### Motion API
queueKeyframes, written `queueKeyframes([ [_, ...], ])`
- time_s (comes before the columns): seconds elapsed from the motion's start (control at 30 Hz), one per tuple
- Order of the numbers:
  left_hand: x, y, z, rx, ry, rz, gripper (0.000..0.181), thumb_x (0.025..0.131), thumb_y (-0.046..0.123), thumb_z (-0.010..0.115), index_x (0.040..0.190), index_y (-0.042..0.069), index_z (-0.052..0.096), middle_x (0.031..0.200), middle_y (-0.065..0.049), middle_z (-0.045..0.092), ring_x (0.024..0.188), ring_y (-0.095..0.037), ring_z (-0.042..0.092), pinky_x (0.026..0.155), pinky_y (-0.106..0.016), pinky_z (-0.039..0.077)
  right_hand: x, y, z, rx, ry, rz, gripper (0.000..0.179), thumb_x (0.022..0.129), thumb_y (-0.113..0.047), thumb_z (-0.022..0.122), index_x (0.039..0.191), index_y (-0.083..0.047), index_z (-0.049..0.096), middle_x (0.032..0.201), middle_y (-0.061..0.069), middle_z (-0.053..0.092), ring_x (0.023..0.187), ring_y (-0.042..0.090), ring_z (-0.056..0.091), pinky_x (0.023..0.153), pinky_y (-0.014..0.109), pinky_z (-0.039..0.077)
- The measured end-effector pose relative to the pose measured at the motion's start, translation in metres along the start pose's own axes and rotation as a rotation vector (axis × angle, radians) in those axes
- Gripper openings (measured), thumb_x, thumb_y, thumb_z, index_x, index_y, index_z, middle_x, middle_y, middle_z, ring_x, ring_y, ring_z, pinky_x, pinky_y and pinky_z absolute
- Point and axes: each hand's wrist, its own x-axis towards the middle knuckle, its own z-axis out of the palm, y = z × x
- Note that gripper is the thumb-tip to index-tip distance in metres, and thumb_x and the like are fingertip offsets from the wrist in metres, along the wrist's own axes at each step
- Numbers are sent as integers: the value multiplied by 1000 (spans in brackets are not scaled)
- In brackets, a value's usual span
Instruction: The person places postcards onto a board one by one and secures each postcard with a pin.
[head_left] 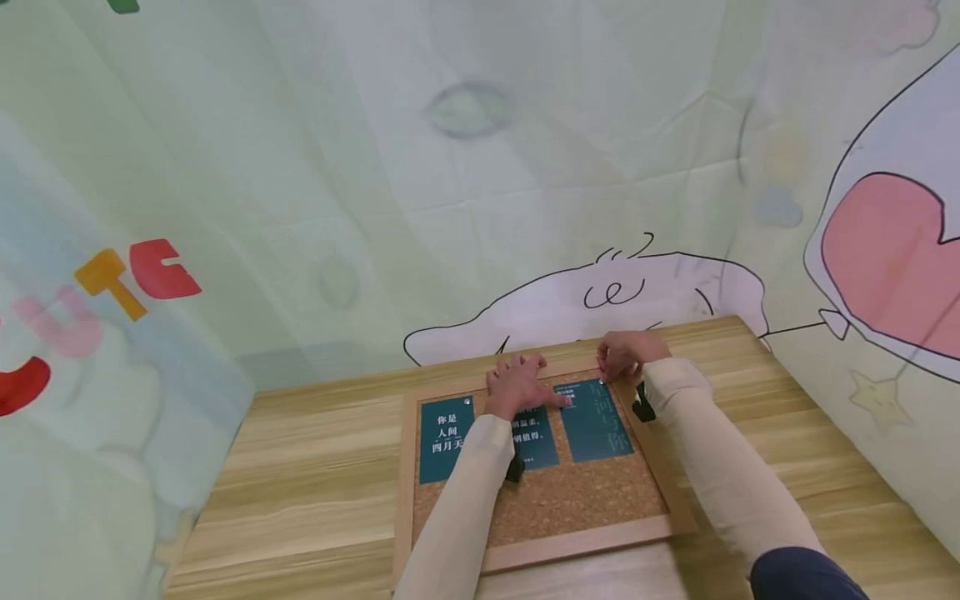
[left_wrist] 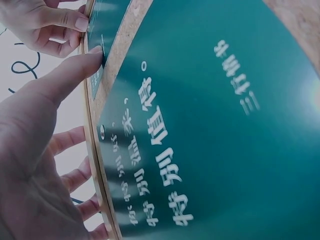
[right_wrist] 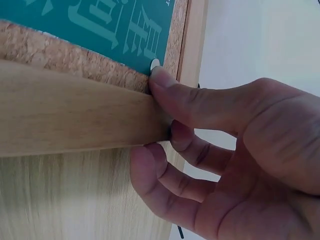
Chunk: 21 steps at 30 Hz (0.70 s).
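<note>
A wood-framed corkboard leans or lies on the wooden surface, with three dark green cards on it. Over its top edge is my left hand, fingers spread along the frame and thumb extended onto the right card. My right hand grips the board's upper right corner. In the right wrist view, its thumb presses at a round white thumbtack on that card's corner, while the other fingers curl against the frame's outer side. The middle card has a tack near its top; my left forearm partly covers it.
The left card carries a tack at its upper right. Bare cork spans the board's lower part. The wood-grain tabletop meets a cartoon-printed fabric backdrop behind the board.
</note>
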Motion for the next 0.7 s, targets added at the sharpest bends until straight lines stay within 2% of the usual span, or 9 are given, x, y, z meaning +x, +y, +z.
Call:
queueKeyframes([
  [0.3, -2, -3, -3, 16, 28, -10, 85, 75, 68, 83, 144, 27, 55, 137, -8, 50, 124, -34, 43, 102, -54, 32, 5, -6, 2, -2, 17, 14, 11, 95, -9, 74, 92, -8, 64, 84, 7, 59, 72, 21, 52, 62, 34, 49],
  [0.53, -1, -2, -1, 33, 29, -17, 85, 76, 69, 81, 145, 27, 54, 141, -9, 49, 126, -35, 42, 104, -56, 32, 9, 1, 3, -26, 10, -19, 10, 98, -12, 72, 96, -10, 63, 85, 6, 56, 76, 20, 53, 66, 34, 51],
  [0.7, 2, -1, 2, 42, 28, 24, 85, 78, 68, 79, 146, 25, 53, 144, -10, 49, 130, -36, 41, 108, -59, 29, 5, 10, 5, -99, 42, -79, 12, 98, -15, 73, 96, -11, 61, 87, 5, 56, 77, 19, 53, 64, 32, 49],
])
